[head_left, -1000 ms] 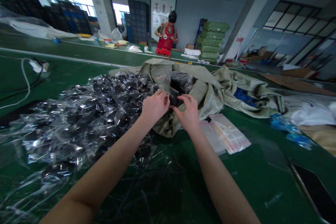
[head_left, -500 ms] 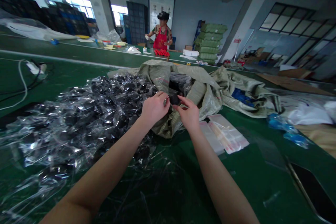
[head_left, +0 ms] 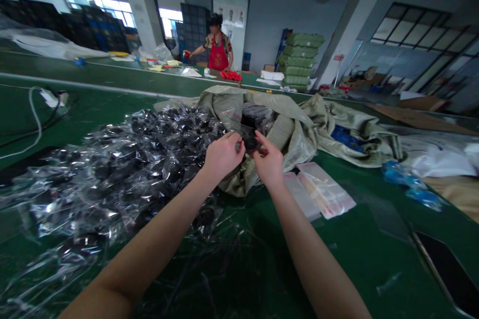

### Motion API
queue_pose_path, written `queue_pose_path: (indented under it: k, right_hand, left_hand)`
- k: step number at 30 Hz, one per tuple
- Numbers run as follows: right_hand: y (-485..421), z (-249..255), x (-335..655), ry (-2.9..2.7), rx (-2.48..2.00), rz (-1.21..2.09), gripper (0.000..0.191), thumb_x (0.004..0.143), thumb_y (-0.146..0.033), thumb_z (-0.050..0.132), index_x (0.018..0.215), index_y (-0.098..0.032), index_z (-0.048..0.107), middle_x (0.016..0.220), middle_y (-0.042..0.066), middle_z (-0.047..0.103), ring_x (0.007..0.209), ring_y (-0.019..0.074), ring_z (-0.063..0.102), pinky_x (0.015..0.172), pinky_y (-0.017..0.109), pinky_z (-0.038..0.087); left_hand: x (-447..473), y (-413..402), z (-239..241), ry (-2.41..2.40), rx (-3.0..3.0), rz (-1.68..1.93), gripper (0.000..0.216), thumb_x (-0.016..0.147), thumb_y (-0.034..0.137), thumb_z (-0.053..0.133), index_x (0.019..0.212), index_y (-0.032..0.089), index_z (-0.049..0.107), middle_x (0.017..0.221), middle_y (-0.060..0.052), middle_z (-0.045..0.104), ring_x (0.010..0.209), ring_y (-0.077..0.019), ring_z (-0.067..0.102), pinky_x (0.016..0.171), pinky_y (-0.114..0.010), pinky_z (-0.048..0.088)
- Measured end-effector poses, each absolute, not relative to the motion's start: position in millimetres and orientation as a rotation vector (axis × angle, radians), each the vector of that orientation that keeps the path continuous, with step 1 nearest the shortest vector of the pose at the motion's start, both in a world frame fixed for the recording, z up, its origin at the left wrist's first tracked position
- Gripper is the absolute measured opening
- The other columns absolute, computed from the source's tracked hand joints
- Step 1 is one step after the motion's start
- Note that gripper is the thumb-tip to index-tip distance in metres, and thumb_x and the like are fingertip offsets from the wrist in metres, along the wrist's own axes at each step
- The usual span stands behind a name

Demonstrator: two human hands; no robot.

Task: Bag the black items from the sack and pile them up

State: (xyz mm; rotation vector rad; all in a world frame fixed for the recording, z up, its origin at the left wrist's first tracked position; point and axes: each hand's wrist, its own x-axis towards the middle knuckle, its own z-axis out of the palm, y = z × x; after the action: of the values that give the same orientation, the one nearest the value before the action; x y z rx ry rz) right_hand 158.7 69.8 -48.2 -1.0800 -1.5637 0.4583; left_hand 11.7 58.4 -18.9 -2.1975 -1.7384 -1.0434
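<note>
A small rounded black object point(head_left: 249, 141) is held between my two hands, over the front edge of an open woven sack point(head_left: 288, 129). My left hand point(head_left: 225, 153) pinches its left side, fingers closed, with the knuckles hiding part of the grip. On the other side the thumb and fingertips of my right hand point(head_left: 268, 159) close on the same object. Its exact kind is not clear. To the left spreads a large heap of black pieces in clear plastic bags point(head_left: 149, 159). Right of my right wrist lie flat clear plastic bags point(head_left: 325, 192) in a stack.
A phone point(head_left: 445, 269) lies at the right front of the green table point(head_left: 254, 269). A second woven sack point(head_left: 359, 134) holds blue pieces, and blue wrapped items point(head_left: 411, 187) lie before it. A white cable point(head_left: 33, 109) runs at far left. Across the table stands a person in a red apron point(head_left: 219, 56).
The black object has turned slightly between my fingers, while my hands stay almost in place. Across the table the person has shifted left and reaches out with a red item in one hand.
</note>
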Motion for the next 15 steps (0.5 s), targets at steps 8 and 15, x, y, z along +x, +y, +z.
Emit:
queue_pose_path:
  k: [8,15]
  right_hand:
    - [70.3,-37.7,164.7,-1.323,-1.224,0.408,0.035,0.082,-0.026,0.054,0.115,-0.017,0.060,0.092,0.008,0.074,0.074,0.0199,0.071,0.074,0.036,0.058]
    - [72.9,12.0,171.8,-1.559,-1.568,0.102,0.018,0.077,-0.028,0.059,0.077,-0.018,0.075,0.082,0.009,0.075,0.083,0.0256,0.071,0.084,0.037,0.052]
  left_hand:
    - [22.6,59.7,-18.8,-1.810,-2.211,-1.190,0.018,0.087,0.029,0.051,0.089,0.020,0.067,0.091,-0.006,0.073,0.087,-0.0214,0.068,0.081,-0.031,0.050]
    - [31.6,68.1,4.7,-2.043,-2.228,-1.254,0.019,0.081,0.031,0.054,0.080,0.021,0.070,0.087,-0.008,0.074,0.086,-0.0243,0.068,0.077,-0.032,0.050]
